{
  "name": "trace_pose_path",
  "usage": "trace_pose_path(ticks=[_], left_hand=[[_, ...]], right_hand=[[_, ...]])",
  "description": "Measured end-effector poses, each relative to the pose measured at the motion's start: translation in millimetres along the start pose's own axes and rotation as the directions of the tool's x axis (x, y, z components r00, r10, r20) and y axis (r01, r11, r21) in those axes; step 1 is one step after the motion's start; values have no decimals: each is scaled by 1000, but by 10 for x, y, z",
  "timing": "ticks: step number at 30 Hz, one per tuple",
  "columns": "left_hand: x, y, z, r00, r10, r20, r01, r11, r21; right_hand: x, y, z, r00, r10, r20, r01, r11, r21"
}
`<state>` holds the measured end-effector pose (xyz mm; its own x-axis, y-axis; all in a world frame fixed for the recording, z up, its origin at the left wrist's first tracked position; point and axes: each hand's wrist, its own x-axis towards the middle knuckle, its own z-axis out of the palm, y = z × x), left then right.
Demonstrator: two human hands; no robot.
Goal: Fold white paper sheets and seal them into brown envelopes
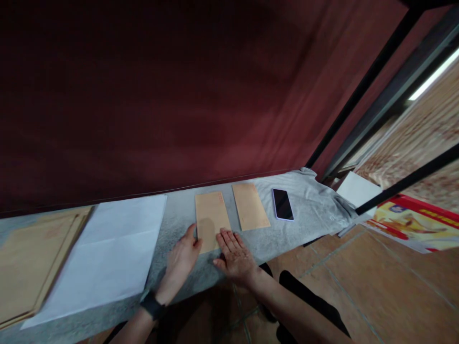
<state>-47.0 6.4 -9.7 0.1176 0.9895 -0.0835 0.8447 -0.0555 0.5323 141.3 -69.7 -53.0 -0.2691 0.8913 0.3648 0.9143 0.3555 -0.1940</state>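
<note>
A brown paper envelope (211,215) lies flat on the grey cloth in front of me. At its lower left edge is my left hand (182,253), fingers curled and thumb against the paper, with the edge between them. My right hand (234,255) rests flat on the envelope's lower right corner, fingers stretched out. A second brown envelope (251,206) lies just to the right, apart from both hands. Large white paper sheets (111,253), creased across the middle, lie to the left of my left hand.
A stack of larger brown envelopes (32,258) sits at the far left. A phone (283,204) lies right of the second envelope. The narrow cloth-covered surface (308,224) runs along a dark red wall (179,95). Black metal bars (369,86) and a colourful box (416,222) are at right.
</note>
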Motion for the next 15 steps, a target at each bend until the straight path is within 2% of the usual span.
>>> trace_pose_path(ticks=[1,3,5,7,10,15], left_hand=[[-7,7,27,996,73,-54,-70,996,50],[-19,41,124,961,253,-108,-245,966,80],[-30,89,258,906,413,-90,-406,910,88],[-34,133,388,862,507,-35,-499,857,131],[0,156,502,835,549,42,-545,813,204],[235,133,526,836,538,109,-544,783,302]], right_hand=[[2,-4,5,1000,-1,2,1,1000,-1],[6,-13,17,1000,4,15,-4,1000,-5],[-1,-19,46,1000,11,26,-11,1000,-11],[-17,-18,92,999,11,35,-10,1000,-13],[-29,-15,153,998,15,64,-15,1000,1],[38,-37,132,982,61,180,-67,997,28]])
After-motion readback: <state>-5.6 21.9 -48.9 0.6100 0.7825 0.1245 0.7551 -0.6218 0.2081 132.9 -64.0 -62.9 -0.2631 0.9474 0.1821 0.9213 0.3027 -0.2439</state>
